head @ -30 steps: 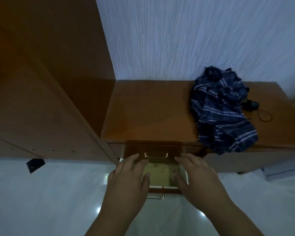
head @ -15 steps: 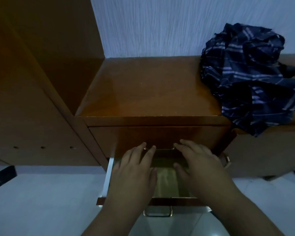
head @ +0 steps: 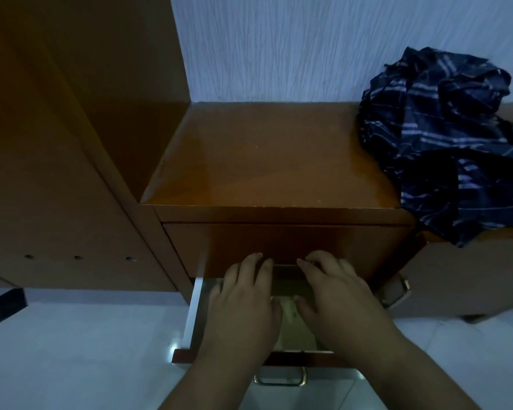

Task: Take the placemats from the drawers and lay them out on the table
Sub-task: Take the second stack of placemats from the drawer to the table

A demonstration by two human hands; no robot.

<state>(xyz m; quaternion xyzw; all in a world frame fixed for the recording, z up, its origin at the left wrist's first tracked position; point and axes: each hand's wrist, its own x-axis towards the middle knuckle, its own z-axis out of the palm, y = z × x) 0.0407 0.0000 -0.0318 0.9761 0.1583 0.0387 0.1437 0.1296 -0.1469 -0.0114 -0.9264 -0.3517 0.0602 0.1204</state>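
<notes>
Retrieval is the step in hand: both hands reach down into an open drawer [head: 293, 327], the lower of two in a wooden cabinet, and nothing has been lifted out yet. The left hand [head: 243, 309] and the right hand [head: 338, 303] lie side by side with a narrow gap between them, palms down, fingers stretched forward and only gently bent. Each grip is therefore apart and flat, pressing or feeling rather than clamped on anything; whether the fingertips hook under an edge I cannot tell.

Between and below the two hands shows a pale yellowish-green sheet, probably a placemat [head: 290, 321], lying flat on the drawer's floor. It looks thin, smooth and flexible, so the next move likely calls for sliding fingers under its near edge and pinching it with the thumbs before drawing it back toward the body.

Just beyond the fingertips stands the closed upper drawer front [head: 279, 247], glossy brown wood with a metal handle partly hidden. Nearer the wrists, the open drawer's front carries a rounded chrome handle [head: 280, 378]; left of the left hand runs its pale metal side wall. Well off to the right of the right hand, on the polished worktop [head: 264, 161], lies a crumpled navy striped umbrella [head: 444, 137]
</notes>
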